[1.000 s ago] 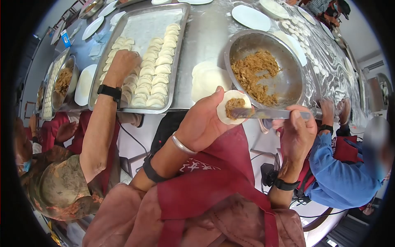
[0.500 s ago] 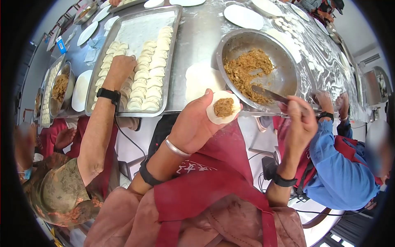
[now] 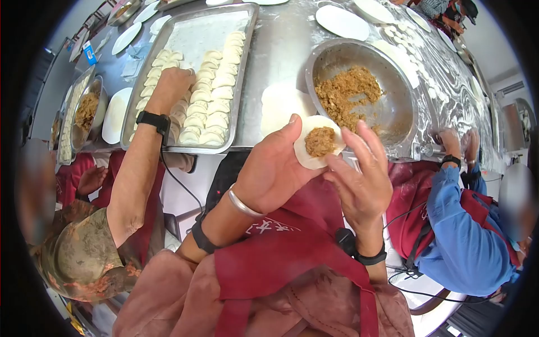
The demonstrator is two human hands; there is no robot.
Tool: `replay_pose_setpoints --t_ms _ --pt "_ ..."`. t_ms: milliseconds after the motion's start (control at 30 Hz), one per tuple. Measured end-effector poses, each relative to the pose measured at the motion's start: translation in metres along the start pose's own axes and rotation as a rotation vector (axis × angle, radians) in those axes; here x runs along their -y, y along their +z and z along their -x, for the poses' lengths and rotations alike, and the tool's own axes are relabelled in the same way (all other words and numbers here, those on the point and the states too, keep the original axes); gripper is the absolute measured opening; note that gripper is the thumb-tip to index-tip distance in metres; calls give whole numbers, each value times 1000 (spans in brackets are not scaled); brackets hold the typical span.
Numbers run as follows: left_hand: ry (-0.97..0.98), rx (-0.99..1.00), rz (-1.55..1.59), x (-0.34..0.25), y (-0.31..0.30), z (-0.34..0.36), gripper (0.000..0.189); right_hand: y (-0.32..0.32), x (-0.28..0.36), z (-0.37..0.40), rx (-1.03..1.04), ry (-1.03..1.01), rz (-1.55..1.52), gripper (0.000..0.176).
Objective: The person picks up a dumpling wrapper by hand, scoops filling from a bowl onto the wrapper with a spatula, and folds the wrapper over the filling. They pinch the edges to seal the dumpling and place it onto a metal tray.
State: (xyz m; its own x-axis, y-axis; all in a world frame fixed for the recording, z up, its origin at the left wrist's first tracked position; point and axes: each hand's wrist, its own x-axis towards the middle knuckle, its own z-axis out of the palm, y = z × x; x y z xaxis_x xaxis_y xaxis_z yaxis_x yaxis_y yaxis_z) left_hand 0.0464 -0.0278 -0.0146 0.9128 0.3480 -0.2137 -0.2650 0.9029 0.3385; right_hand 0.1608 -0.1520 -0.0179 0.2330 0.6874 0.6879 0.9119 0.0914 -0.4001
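Observation:
A round white dumpling wrapper (image 3: 315, 123) lies across the fingers of my left hand (image 3: 269, 171), its edge held by the thumb. A lump of brown filling (image 3: 321, 142) sits in the middle of the wrapper, which is still flat and unfolded. My right hand (image 3: 365, 188) is at the wrapper's right side, fingertips on its edge; some of the finger contact is hidden. Just beyond both hands stands a metal bowl (image 3: 401, 115) with more brown filling (image 3: 351, 92). To its left, a stack of wrappers (image 3: 283, 106) rests on the metal table.
At left, a metal tray (image 3: 242, 84) carries rows of folded dumplings (image 3: 222, 92), with a co-worker's hand (image 3: 171, 87) over it. Another co-worker's hands (image 3: 452, 140) are at the table edge on the right. White plates (image 3: 342, 22) and floured dough pieces lie farther back.
My right hand has moved left from the bowl to the wrapper. The flat metal spreader it held is out of sight now. My left hand still supports the filled wrapper.

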Motion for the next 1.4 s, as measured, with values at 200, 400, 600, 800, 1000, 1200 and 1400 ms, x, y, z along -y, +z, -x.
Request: replay_pose_setpoints --t_ms 200,400,600,800,1000,1200,1400 --pt "36 73 -76 1 1 10 40 10 3 -9 -83 75 -53 18" --pt "271 46 -629 11 -5 9 39 18 3 -16 -160 173 -184 16" --pt "426 -1 -937 1 3 7 33 17 6 -31 -167 181 -222 16" --pt "442 40 -896 -5 1 -8 40 23 7 -41 -267 282 -288 27" --pt "565 -71 -603 3 7 -4 38 27 17 -24 -388 588 -498 34" --pt "606 -67 -597 9 4 -5 39 33 21 -25 -390 705 -758 29" --pt "601 -30 -543 11 1 -4 38 38 24 -24 -423 656 -767 25"
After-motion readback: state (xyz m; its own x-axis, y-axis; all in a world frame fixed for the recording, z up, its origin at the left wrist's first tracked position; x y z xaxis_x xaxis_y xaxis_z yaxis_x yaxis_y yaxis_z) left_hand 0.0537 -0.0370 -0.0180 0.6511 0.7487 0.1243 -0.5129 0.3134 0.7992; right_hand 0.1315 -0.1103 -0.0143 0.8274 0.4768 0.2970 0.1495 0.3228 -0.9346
